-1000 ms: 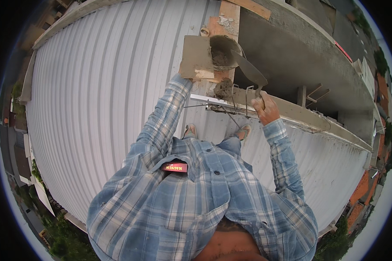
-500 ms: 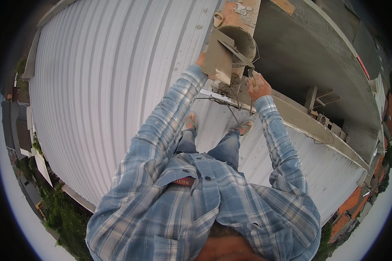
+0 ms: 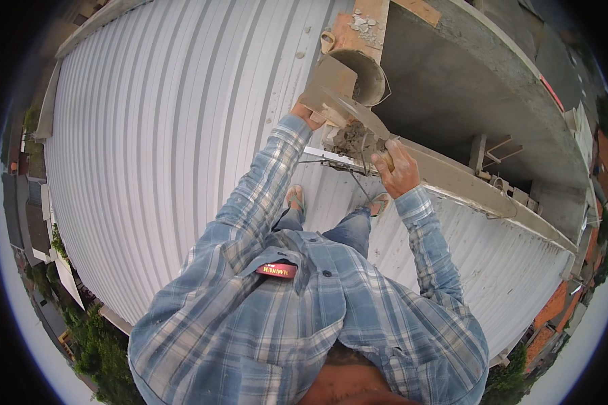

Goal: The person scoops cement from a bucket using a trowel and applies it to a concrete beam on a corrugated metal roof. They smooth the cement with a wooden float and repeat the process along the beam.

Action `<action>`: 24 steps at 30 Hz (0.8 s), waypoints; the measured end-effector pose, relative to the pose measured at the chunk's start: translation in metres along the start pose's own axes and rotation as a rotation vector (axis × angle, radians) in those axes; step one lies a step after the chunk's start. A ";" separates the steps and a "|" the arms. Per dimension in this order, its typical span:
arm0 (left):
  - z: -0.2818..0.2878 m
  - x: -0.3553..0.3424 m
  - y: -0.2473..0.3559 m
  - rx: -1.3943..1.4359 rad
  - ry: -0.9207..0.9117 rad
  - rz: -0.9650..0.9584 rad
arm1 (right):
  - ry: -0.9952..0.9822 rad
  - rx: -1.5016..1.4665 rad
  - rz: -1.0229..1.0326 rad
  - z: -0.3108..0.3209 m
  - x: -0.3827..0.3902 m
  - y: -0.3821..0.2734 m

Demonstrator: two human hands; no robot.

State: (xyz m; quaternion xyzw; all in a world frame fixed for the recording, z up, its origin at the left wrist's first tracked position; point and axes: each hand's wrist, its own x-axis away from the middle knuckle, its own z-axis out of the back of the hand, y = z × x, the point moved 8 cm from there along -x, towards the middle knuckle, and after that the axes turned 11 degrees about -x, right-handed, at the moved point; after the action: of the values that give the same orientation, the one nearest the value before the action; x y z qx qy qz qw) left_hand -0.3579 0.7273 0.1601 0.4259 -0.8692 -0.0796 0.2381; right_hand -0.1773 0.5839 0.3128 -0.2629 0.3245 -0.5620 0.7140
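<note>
My left hand (image 3: 305, 115) is closed round the edge of a flat mortar board (image 3: 332, 79), held tilted; most of its fingers are hidden beneath. My right hand (image 3: 401, 170) grips the handle of a trowel (image 3: 366, 119). The trowel's long blade points up and left, its far end at the lower edge of the board. Whether blade and board touch, I cannot tell. Below the blade, a heap of wet grey mortar (image 3: 351, 138) lies on the ledge. Just behind the board stands a mortar-stained bucket (image 3: 370, 79) with a wire handle, partly covered by it.
Ribbed metal roofing (image 3: 203, 81) spreads to the left and under my sandalled feet. On the right, a concrete trough (image 3: 452, 74) drops behind a narrow ledge (image 3: 493, 196). A plank (image 3: 358, 34) with rubble lies beyond the bucket. Thin metal rods (image 3: 331, 160) cross near my feet.
My right hand has come lower and nearer, turned with its back up, and the trowel blade has moved down with it. The board has tipped and shifted left and slightly down, showing more mortar.
</note>
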 end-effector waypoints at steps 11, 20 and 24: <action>-0.010 -0.007 0.016 -0.212 -0.055 0.031 | -0.006 0.122 -0.239 -0.060 -0.142 0.166; 0.062 0.011 0.029 0.142 0.096 -0.166 | 0.100 -0.395 -0.419 -0.044 -0.068 0.119; -0.007 -0.012 0.024 0.655 -0.213 -0.137 | 0.190 -0.653 -0.203 -0.021 -0.008 0.034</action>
State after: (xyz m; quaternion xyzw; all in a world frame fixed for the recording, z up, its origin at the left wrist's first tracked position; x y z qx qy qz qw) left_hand -0.3656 0.7522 0.1701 0.5263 -0.8380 0.1435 -0.0089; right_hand -0.1726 0.5992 0.2755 -0.4550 0.5241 -0.5186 0.4994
